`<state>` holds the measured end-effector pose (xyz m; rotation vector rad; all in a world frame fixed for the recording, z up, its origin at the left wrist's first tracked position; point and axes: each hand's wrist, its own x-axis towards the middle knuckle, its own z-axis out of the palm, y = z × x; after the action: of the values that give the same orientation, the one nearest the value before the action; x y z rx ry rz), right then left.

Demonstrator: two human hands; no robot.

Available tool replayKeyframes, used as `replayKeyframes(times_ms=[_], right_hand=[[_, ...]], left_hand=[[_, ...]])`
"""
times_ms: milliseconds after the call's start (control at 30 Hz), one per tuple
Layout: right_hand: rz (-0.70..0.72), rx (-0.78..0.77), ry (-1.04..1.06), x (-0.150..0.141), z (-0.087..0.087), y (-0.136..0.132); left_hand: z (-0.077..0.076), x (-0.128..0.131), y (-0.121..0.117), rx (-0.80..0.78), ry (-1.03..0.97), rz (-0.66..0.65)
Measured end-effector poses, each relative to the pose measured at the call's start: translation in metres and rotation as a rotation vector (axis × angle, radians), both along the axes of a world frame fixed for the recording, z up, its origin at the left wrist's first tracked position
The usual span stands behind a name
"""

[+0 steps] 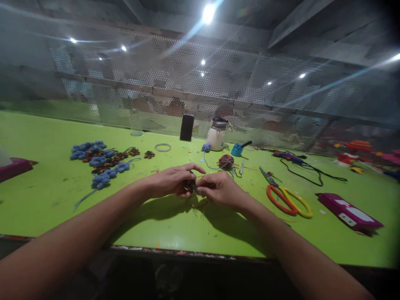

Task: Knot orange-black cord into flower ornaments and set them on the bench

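Note:
My left hand (175, 180) is closed round a small dark crocheted piece (189, 186) with reddish spots, mostly hidden by the fingers. Against it, my right hand (221, 188) pinches thumb to forefinger on thin yarn. Loose strands of yarn (200, 205) hang below the fingertips. Beyond the hands lies a ball of dark and orange yarn (226, 161). Blue yarn runs on the table from a small blue ball (206, 147). To the left are blue crocheted flowers (100, 180) and a separate dark-orange flower (149, 154).
Scissors (283, 200) with red and yellow handles lie right of my hands, near a purple box (348, 212). Behind stand a phone (186, 127), a white jar (216, 137) and a blue pot (237, 150). A corded tool (289, 156) rests on the green table (150, 229).

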<state>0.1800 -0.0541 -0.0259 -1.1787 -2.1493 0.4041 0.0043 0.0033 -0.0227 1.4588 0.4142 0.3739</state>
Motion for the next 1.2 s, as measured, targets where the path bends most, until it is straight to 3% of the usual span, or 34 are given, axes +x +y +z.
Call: replayKeyframes(times_ms=[167, 300, 500, 700, 933, 1200], right_hand=[[-0.048, -0.13, 0.229, 0.005, 0.003, 0.001], [-0.093, -0.089, 0.355, 0.007, 0.009, 0.002], [0.008, 0.049, 0.171, 0.002, 0.008, 0.001], [0.015, 0.061, 0.188, 0.003, 0.003, 0.005], [-0.039, 0.326, -0.009, 0.004, 0.001, 0.005], [-0.082, 0.263, 0.144, 0.004, -0.002, 0.006]], left_hand=[[0.003, -0.001, 0.001, -0.012, -0.027, 0.05], [0.003, -0.001, 0.004, -0.084, -0.102, 0.075], [-0.001, 0.0, 0.005, -0.132, -0.153, 0.1], [-0.002, -0.002, 0.006, -0.142, -0.131, 0.018], [0.005, -0.003, 0.005, -0.082, -0.124, 0.037], [0.002, 0.0, 0.008, -0.042, -0.107, 0.084]])
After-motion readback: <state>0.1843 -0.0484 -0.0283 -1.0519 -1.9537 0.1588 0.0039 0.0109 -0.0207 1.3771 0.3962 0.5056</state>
